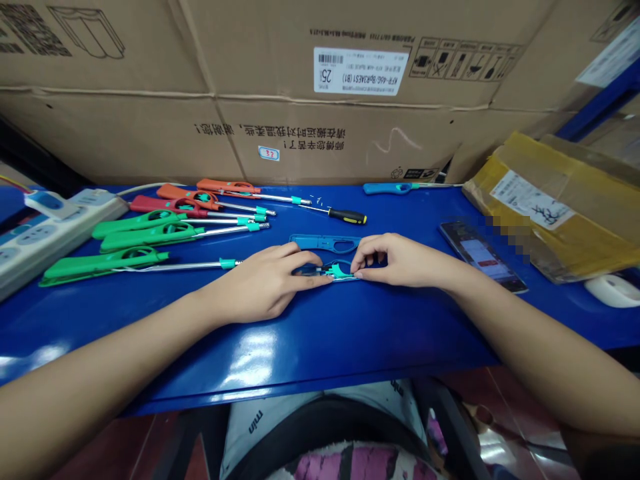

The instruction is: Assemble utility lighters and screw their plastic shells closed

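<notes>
Both hands meet over an opened blue gas lighter [345, 265] on the blue table, its teal trigger and inner parts exposed. My left hand [270, 280] is closed on the lighter's left end, fingers and thumb on either side of it. At the right end, my right hand [385, 260] pinches at the lighter next to the teal piece; the fingertips cover what exactly they grip. Just behind lies the other blue half of a lighter casing [325, 243], with a loop-shaped trigger opening.
Green lighters [105, 267], a red lighter [165, 207] and orange lighters [225, 187] lie left. Behind are a screwdriver [347, 216] and another blue lighter [387, 189]. A phone [480, 257], taped box [555, 207] and tape roll [613, 291] are right; a power strip [55, 233] is far left.
</notes>
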Tool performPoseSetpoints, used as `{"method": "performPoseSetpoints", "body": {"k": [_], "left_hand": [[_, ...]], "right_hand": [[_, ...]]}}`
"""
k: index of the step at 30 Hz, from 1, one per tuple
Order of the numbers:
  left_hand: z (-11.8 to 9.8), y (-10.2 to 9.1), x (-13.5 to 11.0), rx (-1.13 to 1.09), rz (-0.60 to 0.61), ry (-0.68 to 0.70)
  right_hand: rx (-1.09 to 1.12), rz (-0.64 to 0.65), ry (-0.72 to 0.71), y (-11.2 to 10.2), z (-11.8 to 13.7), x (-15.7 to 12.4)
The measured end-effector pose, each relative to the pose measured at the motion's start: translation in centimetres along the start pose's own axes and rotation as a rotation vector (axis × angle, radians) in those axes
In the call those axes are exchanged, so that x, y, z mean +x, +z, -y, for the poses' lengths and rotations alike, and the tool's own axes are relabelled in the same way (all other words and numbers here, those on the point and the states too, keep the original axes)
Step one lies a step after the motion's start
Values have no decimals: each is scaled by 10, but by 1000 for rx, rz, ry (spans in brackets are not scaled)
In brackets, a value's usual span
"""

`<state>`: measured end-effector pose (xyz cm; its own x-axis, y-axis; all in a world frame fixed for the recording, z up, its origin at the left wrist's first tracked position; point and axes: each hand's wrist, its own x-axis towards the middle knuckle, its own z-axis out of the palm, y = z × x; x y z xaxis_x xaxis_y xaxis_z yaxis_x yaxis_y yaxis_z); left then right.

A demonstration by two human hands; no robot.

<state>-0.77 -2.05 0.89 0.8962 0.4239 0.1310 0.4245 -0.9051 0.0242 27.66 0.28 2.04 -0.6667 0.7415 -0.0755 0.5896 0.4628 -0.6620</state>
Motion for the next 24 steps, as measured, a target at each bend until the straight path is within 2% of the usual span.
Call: {"method": "performPoseSetpoints", "body": {"k": [7, 10, 12, 15, 17, 18, 21, 24], "left_hand": [[-4, 2, -1, -22, -32, -23], [-5, 4, -1, -152, -157, -52], [-3, 5, 0, -231, -285, -110], [5, 6, 0, -214, -424, -247], [13, 8, 0, -142, -430, -357], [17, 10, 0, -118, -398, -404], [28, 17, -2, -150, -341, -460], [32, 21, -4, -205, -321, -449]], "right_hand": [[-15, 3, -9, 0, 1, 0], [-13, -37, -31, 2, 0, 1], [-6, -120, -48, 3, -2, 2], [-98, -341, -59, 3, -10, 5], [-214, -451, -57, 3, -17, 7], [-254, -462, -52, 3, -21, 8], [-283, -399, -32, 5, -30, 10], [-279, -370, -26, 7, -34, 12]]}}
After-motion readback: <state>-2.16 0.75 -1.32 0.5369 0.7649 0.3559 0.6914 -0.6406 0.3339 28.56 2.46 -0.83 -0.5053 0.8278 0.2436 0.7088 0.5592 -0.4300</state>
